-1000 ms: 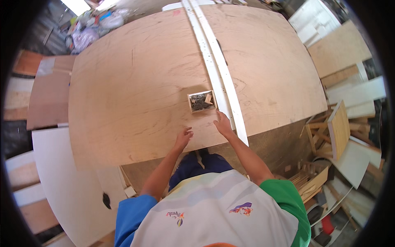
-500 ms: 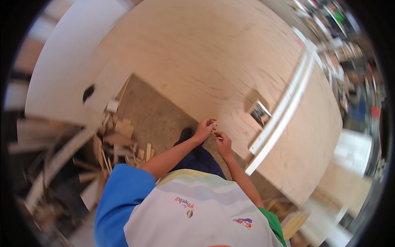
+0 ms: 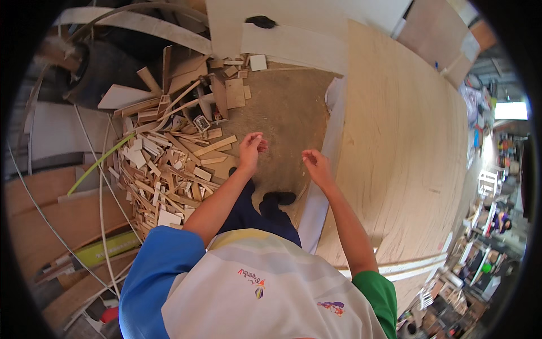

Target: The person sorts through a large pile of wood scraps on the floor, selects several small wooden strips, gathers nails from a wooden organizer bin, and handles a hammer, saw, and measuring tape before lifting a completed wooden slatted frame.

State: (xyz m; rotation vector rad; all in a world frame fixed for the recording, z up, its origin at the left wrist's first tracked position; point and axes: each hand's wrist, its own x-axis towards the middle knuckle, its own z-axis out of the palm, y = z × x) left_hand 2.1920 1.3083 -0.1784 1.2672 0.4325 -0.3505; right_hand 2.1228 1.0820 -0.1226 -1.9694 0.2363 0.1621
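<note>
My left hand (image 3: 252,150) hovers above the concrete floor (image 3: 279,107), to the right of a heap of wood offcuts (image 3: 161,175). Its fingers are curled, thumb close to the index finger; anything between them is too small to make out. A little apart from it, my right hand (image 3: 318,166) is bent inward near the edge of a large plywood sheet (image 3: 401,141). Those fingertips are pinched together, and whatever they may hold is hidden. Neither hand touches the sheet or the heap.
Pale sheeting (image 3: 324,212) hangs along the plywood's near-left edge. White strips (image 3: 406,266) cross the sheet at lower right. Large white boards (image 3: 299,42) lie ahead, with a black object (image 3: 261,22) on top. Thin bent strips (image 3: 101,164) rise at the left. A distant person (image 3: 500,222) is at far right.
My view and body have swung left, so the offcut heap is now beside my left hand and the plywood lies to my right. My hands, close together before, have moved apart.
</note>
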